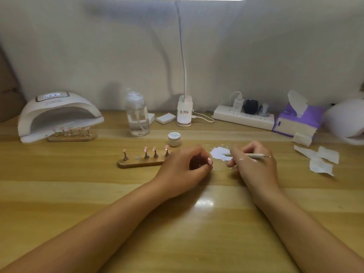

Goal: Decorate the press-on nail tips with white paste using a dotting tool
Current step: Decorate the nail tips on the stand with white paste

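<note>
My left hand (185, 164) rests on the table with fingers curled around a small stand that carries a pink nail tip (210, 160). My right hand (254, 164) grips a thin dotting tool (250, 155), one end lying over a patch of white paste (219, 153) on the table. A wooden holder (140, 164) left of my left hand bears several pink nail tips on metal stands, with one slot bare. A small white paste jar (174, 138) stands just behind.
A white nail lamp (59, 115) sits at back left with a second holder of nail tips (71, 135) at its mouth. A clear bottle (137, 115), desk lamp base (184, 113), power strip (244, 116), purple tissue pack (297, 123) and loose wipes (320, 159) line the back and right.
</note>
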`<action>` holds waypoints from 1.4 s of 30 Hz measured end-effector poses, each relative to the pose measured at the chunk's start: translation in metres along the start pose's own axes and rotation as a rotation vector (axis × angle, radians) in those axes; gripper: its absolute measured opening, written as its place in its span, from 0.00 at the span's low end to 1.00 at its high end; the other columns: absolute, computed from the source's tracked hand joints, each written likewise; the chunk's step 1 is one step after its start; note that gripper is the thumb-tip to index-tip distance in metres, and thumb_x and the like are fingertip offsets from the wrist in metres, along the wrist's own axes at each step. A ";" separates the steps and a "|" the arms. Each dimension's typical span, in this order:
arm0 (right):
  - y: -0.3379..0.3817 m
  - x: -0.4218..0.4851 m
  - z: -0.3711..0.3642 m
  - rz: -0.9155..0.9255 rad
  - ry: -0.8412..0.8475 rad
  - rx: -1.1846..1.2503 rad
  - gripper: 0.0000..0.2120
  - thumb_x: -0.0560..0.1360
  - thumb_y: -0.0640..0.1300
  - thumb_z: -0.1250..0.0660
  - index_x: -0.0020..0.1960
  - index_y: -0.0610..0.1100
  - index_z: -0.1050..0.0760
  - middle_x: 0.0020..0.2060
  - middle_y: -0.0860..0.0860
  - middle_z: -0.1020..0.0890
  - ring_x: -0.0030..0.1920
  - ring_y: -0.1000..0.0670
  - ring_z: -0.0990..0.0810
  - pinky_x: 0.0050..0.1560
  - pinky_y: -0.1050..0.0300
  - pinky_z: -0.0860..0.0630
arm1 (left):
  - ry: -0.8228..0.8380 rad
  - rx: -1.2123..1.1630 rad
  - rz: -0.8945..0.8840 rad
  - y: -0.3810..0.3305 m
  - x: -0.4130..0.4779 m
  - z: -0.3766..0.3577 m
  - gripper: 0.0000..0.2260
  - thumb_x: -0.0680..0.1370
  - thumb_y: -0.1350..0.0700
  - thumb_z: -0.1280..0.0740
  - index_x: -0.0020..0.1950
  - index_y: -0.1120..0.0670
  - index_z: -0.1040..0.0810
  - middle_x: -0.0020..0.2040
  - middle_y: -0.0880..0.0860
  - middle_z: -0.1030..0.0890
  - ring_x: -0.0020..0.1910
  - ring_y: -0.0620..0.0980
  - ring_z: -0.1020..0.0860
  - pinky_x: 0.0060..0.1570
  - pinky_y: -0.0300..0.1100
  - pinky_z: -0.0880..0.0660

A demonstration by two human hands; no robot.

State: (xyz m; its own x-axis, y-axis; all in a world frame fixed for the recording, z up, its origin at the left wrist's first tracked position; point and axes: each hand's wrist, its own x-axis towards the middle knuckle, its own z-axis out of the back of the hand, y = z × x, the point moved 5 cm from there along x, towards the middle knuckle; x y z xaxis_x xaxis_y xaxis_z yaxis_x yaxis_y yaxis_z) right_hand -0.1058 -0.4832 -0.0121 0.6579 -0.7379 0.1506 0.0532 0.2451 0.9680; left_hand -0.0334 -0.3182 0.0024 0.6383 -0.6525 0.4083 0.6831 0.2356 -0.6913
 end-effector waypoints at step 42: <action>0.005 -0.001 0.000 0.088 -0.008 -0.081 0.08 0.74 0.48 0.31 0.43 0.44 0.26 0.30 0.59 0.16 0.31 0.62 0.22 0.37 0.57 0.29 | 0.032 -0.122 -0.036 0.010 0.005 0.001 0.03 0.77 0.63 0.30 0.48 0.58 0.17 0.47 0.45 0.16 0.50 0.41 0.18 0.52 0.38 0.21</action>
State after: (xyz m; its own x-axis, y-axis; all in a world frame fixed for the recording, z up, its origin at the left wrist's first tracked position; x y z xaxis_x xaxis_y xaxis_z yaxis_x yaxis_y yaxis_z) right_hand -0.1060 -0.4809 -0.0078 0.6565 -0.7164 0.2360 0.0564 0.3586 0.9318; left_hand -0.0234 -0.3184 -0.0023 0.6013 -0.6819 0.4164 0.6559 0.1237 -0.7446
